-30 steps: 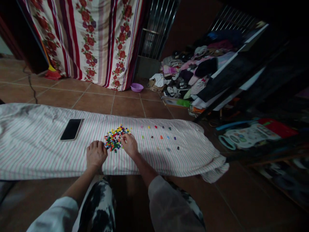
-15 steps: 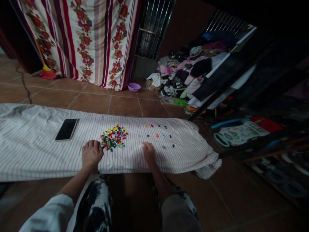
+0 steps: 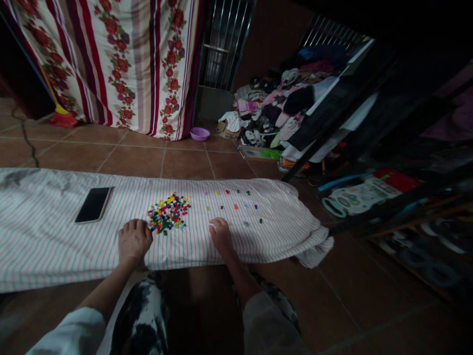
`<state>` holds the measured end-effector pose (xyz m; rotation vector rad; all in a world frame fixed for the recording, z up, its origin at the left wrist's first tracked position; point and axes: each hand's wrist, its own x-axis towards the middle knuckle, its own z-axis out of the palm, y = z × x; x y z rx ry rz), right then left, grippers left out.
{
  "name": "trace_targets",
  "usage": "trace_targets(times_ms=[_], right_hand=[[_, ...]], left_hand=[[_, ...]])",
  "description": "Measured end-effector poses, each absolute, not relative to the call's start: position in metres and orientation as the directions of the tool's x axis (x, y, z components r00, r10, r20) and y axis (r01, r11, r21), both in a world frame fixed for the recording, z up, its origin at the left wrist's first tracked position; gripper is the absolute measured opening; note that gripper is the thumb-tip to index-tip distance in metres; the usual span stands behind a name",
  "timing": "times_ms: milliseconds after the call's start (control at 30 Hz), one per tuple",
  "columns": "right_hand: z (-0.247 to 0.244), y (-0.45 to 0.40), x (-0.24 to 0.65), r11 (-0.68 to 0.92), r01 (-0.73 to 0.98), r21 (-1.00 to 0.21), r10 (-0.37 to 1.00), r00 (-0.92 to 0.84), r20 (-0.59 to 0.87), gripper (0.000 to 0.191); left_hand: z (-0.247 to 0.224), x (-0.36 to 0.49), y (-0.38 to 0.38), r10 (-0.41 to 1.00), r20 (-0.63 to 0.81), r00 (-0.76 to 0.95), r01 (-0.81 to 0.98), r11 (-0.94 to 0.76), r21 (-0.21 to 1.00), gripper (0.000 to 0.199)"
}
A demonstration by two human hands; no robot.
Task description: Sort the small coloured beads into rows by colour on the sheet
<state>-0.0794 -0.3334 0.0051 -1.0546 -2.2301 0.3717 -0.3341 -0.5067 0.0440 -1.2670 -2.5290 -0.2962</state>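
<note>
My left hand (image 3: 135,240) rests palm down on the striped cloth, its fingers curled under, at the near left edge of a pile of small bead-like coloured pieces (image 3: 168,214). Whatever may be under those fingers is hidden. To the right of the pile, my right hand (image 3: 221,235) is low over the cloth, thumb and fingertips pinched together at a small white piece (image 3: 212,225). Beyond and to the right of it, small clusters sorted by colour lie in loose rows, among them a red cluster (image 3: 227,192), an orange cluster (image 3: 236,207) and a black cluster (image 3: 260,221).
A dark-screened phone (image 3: 93,204) lies on the striped cloth (image 3: 48,231) at the left. Across the tiled floor stand a purple basin (image 3: 200,133), a floral curtain (image 3: 140,64) and heaped clothes (image 3: 273,106). At right is a dark frame with shelves.
The view has shifted slightly, so the whole scene sits a little further left. Both hands keep nearly the same places on the cloth, the right still pinched at the white piece.
</note>
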Motion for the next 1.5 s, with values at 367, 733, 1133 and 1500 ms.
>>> trace_targets(times_ms=[367,733,1133,1500], right_hand=[[0.0043,-0.3381,-0.0765,0.648,0.596,-0.473,0.759,-0.463,0.457,0.028],[0.0029,-0.3379,-0.0747,0.676,0.572,-0.465,0.735,-0.472,0.487,0.034],[0.0038,-0.3396,-0.0744,0.664,0.593,-0.455,0.739,-0.430,0.518,0.031],[0.0110,-0.3406,-0.0736,0.665,0.553,-0.503,0.728,-0.330,0.600,0.035]], left_hand=[[0.0456,-0.3321,-0.5073,0.740,0.361,-0.568,0.804,0.593,0.049,0.025],[0.0456,-0.3319,-0.5078,0.733,0.354,-0.580,0.798,0.599,0.067,0.026],[0.0436,-0.3334,-0.5057,0.733,0.360,-0.577,0.801,0.595,0.071,0.024],[0.0437,-0.3336,-0.5059,0.740,0.356,-0.571,0.804,0.591,0.063,0.023]])
